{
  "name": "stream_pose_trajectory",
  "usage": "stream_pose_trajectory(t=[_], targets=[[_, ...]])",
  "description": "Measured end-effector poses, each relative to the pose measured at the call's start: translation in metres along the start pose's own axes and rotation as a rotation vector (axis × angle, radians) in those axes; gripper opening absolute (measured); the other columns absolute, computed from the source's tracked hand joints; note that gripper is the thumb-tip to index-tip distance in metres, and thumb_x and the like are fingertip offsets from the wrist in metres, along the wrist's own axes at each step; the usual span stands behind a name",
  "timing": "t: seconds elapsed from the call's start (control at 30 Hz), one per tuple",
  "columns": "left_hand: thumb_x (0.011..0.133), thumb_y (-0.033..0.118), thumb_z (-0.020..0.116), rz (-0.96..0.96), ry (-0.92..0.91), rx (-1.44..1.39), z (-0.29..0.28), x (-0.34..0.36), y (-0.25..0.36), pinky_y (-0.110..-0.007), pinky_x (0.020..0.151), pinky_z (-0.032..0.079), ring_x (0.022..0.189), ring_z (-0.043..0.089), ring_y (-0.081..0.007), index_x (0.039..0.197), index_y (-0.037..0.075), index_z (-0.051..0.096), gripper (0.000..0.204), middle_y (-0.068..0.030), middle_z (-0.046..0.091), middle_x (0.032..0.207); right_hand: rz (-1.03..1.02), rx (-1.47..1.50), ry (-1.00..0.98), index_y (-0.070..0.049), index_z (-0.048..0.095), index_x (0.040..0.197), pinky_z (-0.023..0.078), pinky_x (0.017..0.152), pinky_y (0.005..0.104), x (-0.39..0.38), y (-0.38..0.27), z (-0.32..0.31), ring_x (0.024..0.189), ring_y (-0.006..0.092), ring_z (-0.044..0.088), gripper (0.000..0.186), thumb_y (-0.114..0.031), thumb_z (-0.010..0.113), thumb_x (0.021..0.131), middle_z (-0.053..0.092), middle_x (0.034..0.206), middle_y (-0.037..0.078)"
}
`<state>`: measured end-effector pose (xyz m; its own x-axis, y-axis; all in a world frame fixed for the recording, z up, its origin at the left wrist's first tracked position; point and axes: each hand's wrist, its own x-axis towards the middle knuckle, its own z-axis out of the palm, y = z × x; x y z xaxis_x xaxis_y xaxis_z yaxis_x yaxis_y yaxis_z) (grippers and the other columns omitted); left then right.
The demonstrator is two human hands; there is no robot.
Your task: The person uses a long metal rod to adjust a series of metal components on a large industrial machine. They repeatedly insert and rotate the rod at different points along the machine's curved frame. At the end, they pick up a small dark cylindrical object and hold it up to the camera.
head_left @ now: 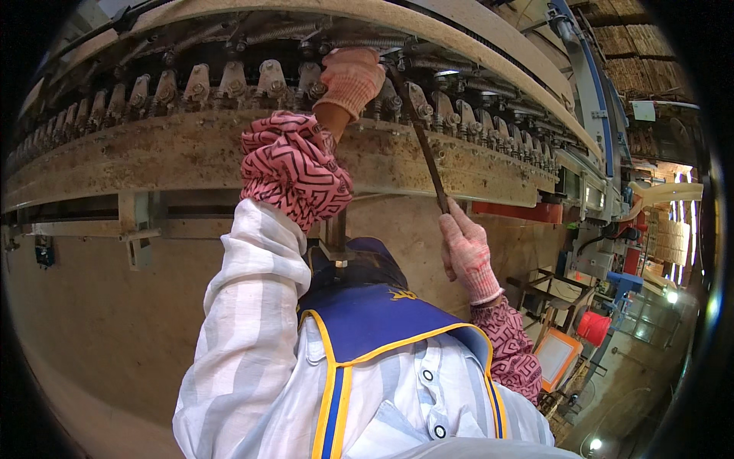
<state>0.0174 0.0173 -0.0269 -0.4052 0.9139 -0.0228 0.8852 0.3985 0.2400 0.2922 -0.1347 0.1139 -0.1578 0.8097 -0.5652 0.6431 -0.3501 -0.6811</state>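
Left hand (352,79), gloved, at upper centre of frame, among machine's row of metal brackets (232,81) and coil springs (283,32). Fingertips hidden; cannot tell how far open or what they grip. Right hand (465,256), gloved, right of centre: fingers curled closed around lower end of long dark metal bar (423,141). Bar slants up-left from there, upper end among brackets just beside left hand; contact with left hand unclear. Pale, rust-spotted beam (191,161) below brackets. Blue, yellow-edged apron (397,325) at lower centre.
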Motion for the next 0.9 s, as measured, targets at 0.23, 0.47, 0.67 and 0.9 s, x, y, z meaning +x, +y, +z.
stream_pose_trajectory(t=[0.23, 0.47, 0.67, 0.9], targets=[[0.101, 0.053, 0.032, 0.109, 0.058, 0.418, -0.005, -0.008, 0.006, -0.043, 0.024, 0.032, 0.038, 0.050, -0.0309, 0.101, -0.005, 0.060, 0.065, -0.0292, 0.061, 0.068, 0.037, 0.021, 0.006, -0.001, 0.039, 0.145, 0.030, 0.035, 0.0262, 0.003, -0.001, 0.001, 0.039, 0.0068, 0.036, 0.054, -0.024, 0.053, 0.098, 0.041, 0.053, -0.004], [0.101, 0.051, 0.032, 0.164, 0.232, 0.271, 0.006, -0.002, 0.001, -0.045, 0.025, 0.034, 0.046, 0.057, -0.0347, 0.103, -0.012, 0.058, 0.069, -0.0326, 0.061, 0.070, 0.047, 0.026, 0.005, -0.004, 0.042, 0.144, 0.029, 0.034, 0.0252, 0.005, -0.015, -0.002, 0.038, 0.0058, 0.035, 0.051, -0.024, 0.052, 0.098, 0.039, 0.053, -0.005], [0.101, 0.045, 0.037, 0.020, -0.046, -0.187, -0.018, -0.010, 0.004, -0.049, 0.033, 0.043, 0.070, 0.066, -0.0400, 0.112, -0.004, 0.059, 0.055, -0.0358, 0.063, 0.095, 0.121, -0.092, -0.024, -0.007, 0.048, 0.141, 0.027, 0.035, 0.0229, 0.006, -0.026, -0.010, 0.040, 0.0043, 0.033, 0.046, -0.026, 0.050, 0.099, 0.037, 0.057, -0.007], [0.093, 0.017, 0.058, -0.028, -0.057, -0.218, -0.034, -0.017, 0.013, -0.045, 0.055, 0.053, 0.077, 0.067, -0.0274, 0.097, 0.005, 0.073, 0.020, -0.0148, 0.070, 0.094, 0.185, -0.075, -0.043, -0.007, 0.049, 0.138, 0.024, 0.033, 0.0248, 0.012, -0.035, 0.000, 0.040, 0.0055, 0.032, 0.047, -0.031, 0.049, 0.098, 0.037, 0.059, -0.006]])
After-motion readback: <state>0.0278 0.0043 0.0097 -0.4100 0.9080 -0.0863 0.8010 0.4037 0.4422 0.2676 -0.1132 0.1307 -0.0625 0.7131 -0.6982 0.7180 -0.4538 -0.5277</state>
